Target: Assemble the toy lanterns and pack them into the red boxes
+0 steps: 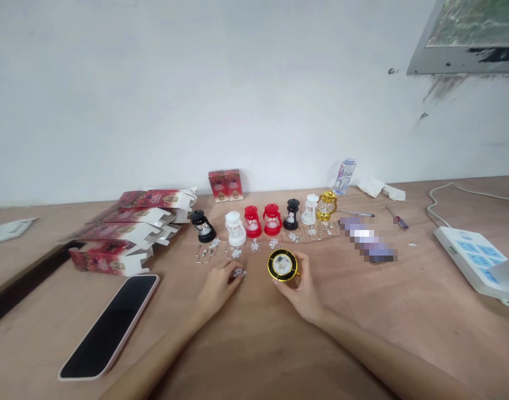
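My right hand (pixel 302 289) holds a small gold and black lantern (pixel 283 265) with its round underside turned toward me. My left hand (pixel 218 286) rests on the wooden table (pixel 254 344), fingertips pinched on a tiny white part (pixel 238 272). Just beyond both hands stands a row of several mini lanterns: black (pixel 203 226), white (pixel 235 228), two red (pixel 262 220), black (pixel 291 214), white (pixel 310 209) and gold (pixel 327 206). Small clear bags of parts (pixel 254 245) lie in front of them.
Flat red and white boxes (pixel 131 230) are piled at the left, two upright red boxes (pixel 226 185) at the wall. A phone (pixel 112 322) lies face up near the left. A white power strip (pixel 477 258), a small bottle (pixel 344 175) and a screwdriver (pixel 398 218) lie right.
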`<state>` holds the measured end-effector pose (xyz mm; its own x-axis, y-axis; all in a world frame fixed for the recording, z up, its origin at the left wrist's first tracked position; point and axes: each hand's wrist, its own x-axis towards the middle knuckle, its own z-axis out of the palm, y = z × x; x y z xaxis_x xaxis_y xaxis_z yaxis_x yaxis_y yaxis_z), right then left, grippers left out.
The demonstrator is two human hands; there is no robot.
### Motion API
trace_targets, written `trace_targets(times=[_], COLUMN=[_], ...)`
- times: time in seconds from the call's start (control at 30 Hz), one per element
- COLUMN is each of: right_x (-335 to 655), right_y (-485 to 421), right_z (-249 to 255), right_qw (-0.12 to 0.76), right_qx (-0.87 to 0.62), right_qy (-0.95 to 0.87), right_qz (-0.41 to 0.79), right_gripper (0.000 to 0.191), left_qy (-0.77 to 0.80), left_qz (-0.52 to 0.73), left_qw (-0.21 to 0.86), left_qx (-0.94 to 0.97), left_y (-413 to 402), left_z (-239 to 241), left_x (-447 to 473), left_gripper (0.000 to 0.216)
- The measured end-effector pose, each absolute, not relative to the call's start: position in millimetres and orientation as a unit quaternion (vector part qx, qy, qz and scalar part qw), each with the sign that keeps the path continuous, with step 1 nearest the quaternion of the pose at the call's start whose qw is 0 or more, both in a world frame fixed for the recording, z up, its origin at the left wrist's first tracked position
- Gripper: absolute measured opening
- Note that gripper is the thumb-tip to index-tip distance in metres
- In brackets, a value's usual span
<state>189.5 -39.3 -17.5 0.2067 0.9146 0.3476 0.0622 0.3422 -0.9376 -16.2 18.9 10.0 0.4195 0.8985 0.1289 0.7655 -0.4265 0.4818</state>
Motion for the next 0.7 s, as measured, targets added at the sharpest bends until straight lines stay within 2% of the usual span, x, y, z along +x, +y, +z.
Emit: trace_targets(times=[0.13, 0.27, 0.37, 0.7], right_x=[190, 191, 192, 197], right_y=[-40, -40, -39, -36], right_z=[-18, -19, -19, -16], right_qw=[0.618, 0.607, 0.602, 0.600], right_qx=[-0.471, -0.474, -0.472, -0.426], right_qy=[-0.524, -0.523, -0.527, -0.572], right_qz=[0.349, 0.365, 0.371, 0.363], right_gripper=[0.052, 0.052, 0.052, 0.053], left_qy=[0.511, 0.515, 0.519, 0.490], left_qz=[0.228, 0.280, 0.283, 0.276], left_qw=[0.230, 0.282, 0.282, 0.114], left_qx=[0.796, 0.760, 0.755, 0.819], left_y=[21, 22, 23, 31], left_z=[6, 1, 0, 6], left_x=[7, 8, -1, -21], left_gripper=[0.015, 0.022, 0.023, 0.019])
